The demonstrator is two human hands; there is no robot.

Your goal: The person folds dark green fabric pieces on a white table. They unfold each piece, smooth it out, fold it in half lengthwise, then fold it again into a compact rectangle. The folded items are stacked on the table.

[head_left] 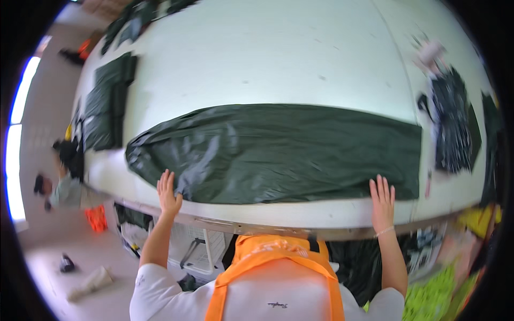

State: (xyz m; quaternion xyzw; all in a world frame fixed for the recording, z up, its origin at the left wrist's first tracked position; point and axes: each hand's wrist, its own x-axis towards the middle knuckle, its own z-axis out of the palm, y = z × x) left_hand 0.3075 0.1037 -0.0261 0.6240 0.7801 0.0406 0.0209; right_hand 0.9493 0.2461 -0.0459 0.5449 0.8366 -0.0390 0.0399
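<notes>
A long piece of shiny dark green coated fabric (289, 152) lies spread across the white table in front of me. Its left end is narrow and creased; the right end is cut straight. My left hand (169, 195) rests at the near edge by the narrow end, fingers stretched out and the thumb at the fabric's rim. Near the right end, my right hand (382, 202) lies flat on the near edge with straight fingers. Neither hand grips anything.
A folded dark green stack (110, 104) lies at the table's left. On the right are a bundle of dark strips (451, 120), a pale pink item (430, 53) and a thin pinkish stick (428, 184). Under the table edge (342, 233) stands a white basket (209, 249). Another person (64, 190) is at far left.
</notes>
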